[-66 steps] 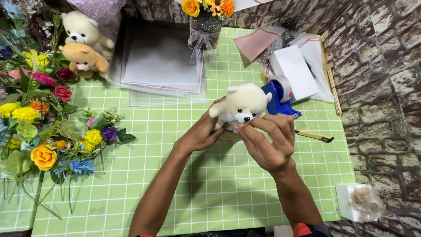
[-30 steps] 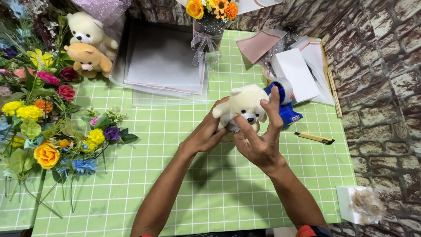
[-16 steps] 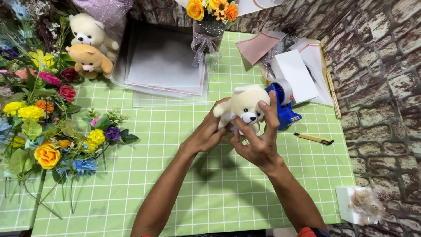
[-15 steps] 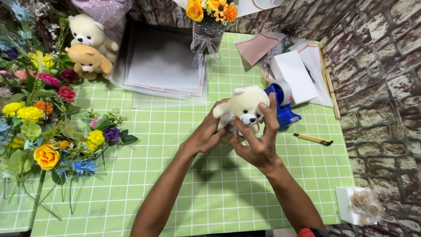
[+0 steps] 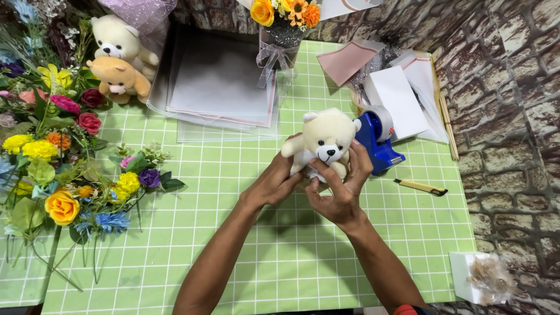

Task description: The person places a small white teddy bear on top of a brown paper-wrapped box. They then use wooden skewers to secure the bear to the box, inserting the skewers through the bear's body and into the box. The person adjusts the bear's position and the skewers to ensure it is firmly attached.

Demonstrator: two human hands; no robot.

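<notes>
A cream teddy bear is held upright above the green checked tablecloth, its face turned toward the camera. It is gripped from both sides: the left hand is curled around the bear's lower body on one side, and the right hand is closed around the other side, with its fingers reaching up along the bear's flank. Both hands are wrapped on the bear, neither is spread open.

Just beside the bear, toward the brick wall, a blue tape dispenser is seen, and a yellow utility knife lies near it on the cloth. Behind the bear, a stack of clear and white sheets is laid out, with a small wrapped bouquet standing at its corner. Well apart from the bear, at the far corner of the cloth, two more teddy bears are propped together, and loose artificial flowers are spread along that edge.
</notes>
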